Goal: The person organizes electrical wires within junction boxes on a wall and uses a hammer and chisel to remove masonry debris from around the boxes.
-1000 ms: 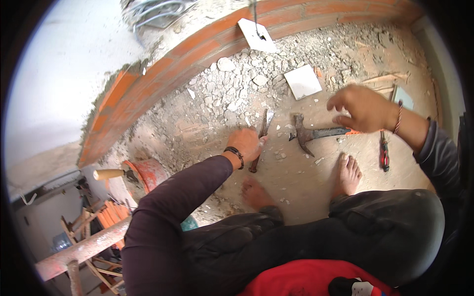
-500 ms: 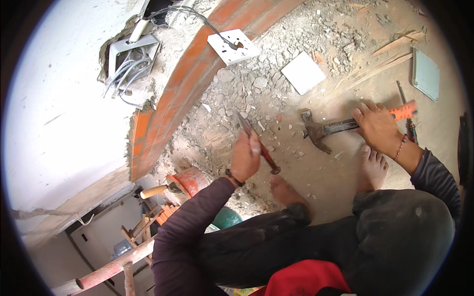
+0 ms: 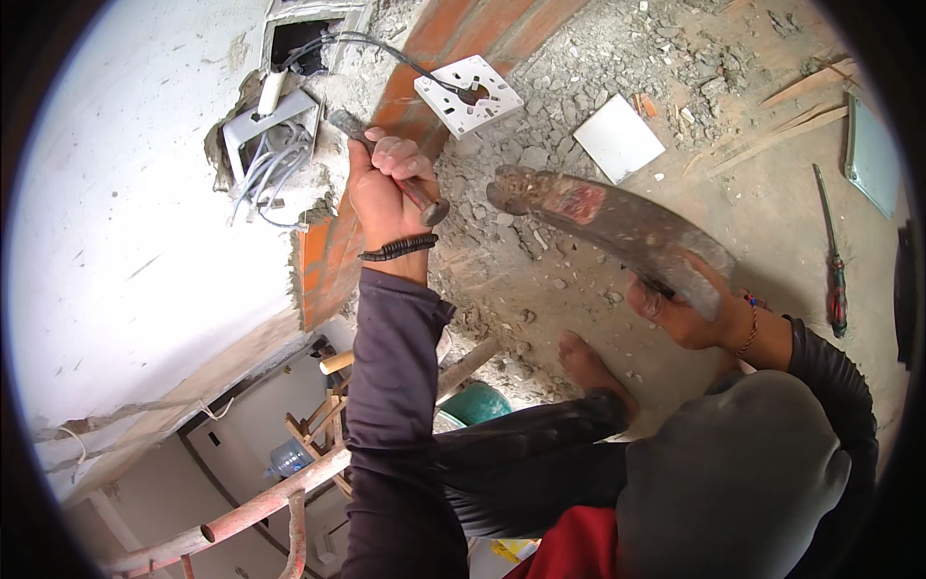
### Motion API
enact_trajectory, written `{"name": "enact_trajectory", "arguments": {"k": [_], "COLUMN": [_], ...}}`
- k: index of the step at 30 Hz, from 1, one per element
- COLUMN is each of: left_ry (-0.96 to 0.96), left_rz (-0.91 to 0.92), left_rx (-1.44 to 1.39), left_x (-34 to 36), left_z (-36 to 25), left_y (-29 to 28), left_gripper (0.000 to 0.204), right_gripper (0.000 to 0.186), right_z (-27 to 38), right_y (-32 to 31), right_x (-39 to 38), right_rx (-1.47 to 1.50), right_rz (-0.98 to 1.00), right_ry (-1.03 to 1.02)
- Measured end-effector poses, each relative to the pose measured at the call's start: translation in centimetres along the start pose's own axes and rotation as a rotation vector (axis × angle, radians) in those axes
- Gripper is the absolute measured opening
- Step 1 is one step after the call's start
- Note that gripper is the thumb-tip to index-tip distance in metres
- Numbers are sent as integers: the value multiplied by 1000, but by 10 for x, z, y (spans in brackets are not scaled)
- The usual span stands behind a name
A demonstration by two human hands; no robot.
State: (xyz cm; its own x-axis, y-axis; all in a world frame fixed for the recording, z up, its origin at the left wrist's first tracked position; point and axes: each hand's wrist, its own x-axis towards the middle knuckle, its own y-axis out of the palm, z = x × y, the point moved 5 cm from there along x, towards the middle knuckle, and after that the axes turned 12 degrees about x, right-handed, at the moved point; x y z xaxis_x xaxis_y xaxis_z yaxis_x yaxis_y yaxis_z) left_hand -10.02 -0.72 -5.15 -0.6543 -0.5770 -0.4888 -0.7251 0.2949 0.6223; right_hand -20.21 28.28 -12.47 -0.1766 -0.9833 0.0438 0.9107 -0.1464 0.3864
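Observation:
My left hand [image 3: 388, 198] is wrapped round a cold chisel [image 3: 424, 201] with a reddish shaft and a rounded struck end. Its flat tip points up and left at the broken plaster beside a recessed wall box [image 3: 236, 133] with loose grey cables [image 3: 260, 174]; whether it touches is unclear. In my right hand [image 3: 687, 314] is a claw hammer [image 3: 617, 217], raised close to the camera, its worn metal head looming large toward the chisel. The hammer's handle is mostly hidden. Exposed orange brick [image 3: 323, 261] lines the wall edge behind my left hand.
A white perforated plate [image 3: 458, 92] hangs on a dark cable by the brick. Rubble [image 3: 569, 106], a white square tile [image 3: 617, 140], wood splinters [image 3: 781, 130] and a screwdriver [image 3: 831, 261] lie on the floor. A green bucket [image 3: 475, 403] and rusty pipe rail [image 3: 260, 500] stand below left.
My left hand has moved up and left to the wall with the chisel, now turned tip-up-left. My right hand has lifted the hammer off the floor toward the camera.

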Motion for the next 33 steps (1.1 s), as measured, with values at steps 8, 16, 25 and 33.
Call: {"name": "enact_trajectory", "arguments": {"k": [8, 16, 25, 33], "left_ry": [17, 164, 227, 197], "left_rz": [16, -77, -118, -135], "left_rx": [-179, -287, -233, -236], "left_x": [15, 32, 44, 45], "left_z": [5, 1, -8, -11], "left_y": [23, 37, 38, 43], "left_gripper": [34, 28, 25, 23], "right_gripper": [20, 19, 8, 22], "right_z": [-16, 6, -14, -34], "right_y": [5, 13, 45, 43], "right_x": [10, 46, 78, 92], "right_rx": [211, -44, -310, 262], "right_rz": [-3, -136, -308, -262], "right_ry": [51, -321, -570, -97]}}
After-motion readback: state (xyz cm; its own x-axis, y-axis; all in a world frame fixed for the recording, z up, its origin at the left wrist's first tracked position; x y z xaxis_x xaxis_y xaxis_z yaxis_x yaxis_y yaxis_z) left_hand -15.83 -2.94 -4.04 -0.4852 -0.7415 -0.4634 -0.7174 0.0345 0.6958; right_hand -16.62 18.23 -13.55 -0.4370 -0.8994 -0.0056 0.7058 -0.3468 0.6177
